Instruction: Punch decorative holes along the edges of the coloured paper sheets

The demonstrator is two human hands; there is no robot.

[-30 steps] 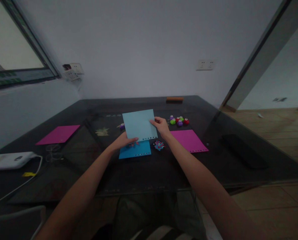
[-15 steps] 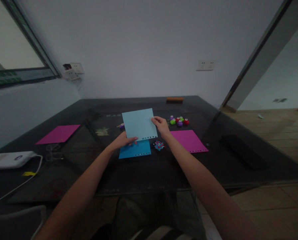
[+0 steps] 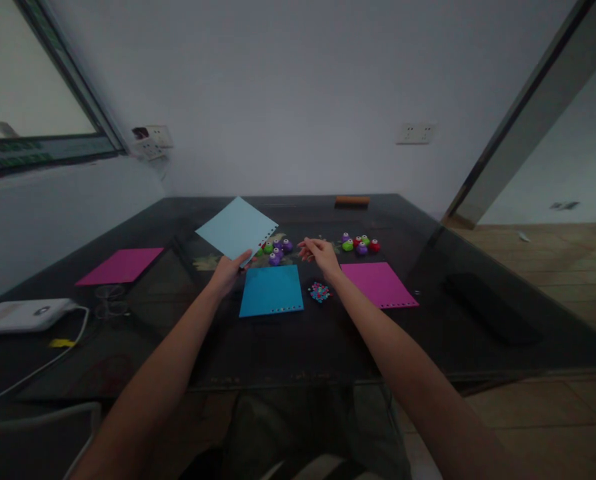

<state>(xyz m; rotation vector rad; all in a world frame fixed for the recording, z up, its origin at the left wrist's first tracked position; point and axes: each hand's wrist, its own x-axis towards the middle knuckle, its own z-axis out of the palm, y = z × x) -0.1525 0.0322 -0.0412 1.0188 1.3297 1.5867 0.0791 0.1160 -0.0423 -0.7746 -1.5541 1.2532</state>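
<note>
My left hand (image 3: pixel 227 275) grips a pale blue sheet (image 3: pixel 238 227) by its lower corner, holding it tilted above the table. A row of punched holes runs along the sheet's right edge. Below it lies a brighter blue sheet (image 3: pixel 272 291), its holes along the near edge. My right hand (image 3: pixel 321 255) hovers to the right, fingers loosely bent and apart, with nothing visible in them. Between the hands sit several purple and green round pieces with eye-like tops (image 3: pixel 277 251), partly covered by the pale sheet. A small pile of pink and blue bits (image 3: pixel 319 291) lies just below my right hand.
A magenta sheet (image 3: pixel 378 285) lies right of the pile, another pink sheet (image 3: pixel 121 267) far left. More round pieces (image 3: pixel 361 245) cluster at right. A black flat object (image 3: pixel 491 308), a brown cylinder (image 3: pixel 352 200) and a white device with a cable (image 3: pixel 25 316) rest on the table.
My right hand has let go of the pale blue sheet. My left hand has swung the sheet left and turned it, uncovering the brighter blue sheet and the round pieces behind.
</note>
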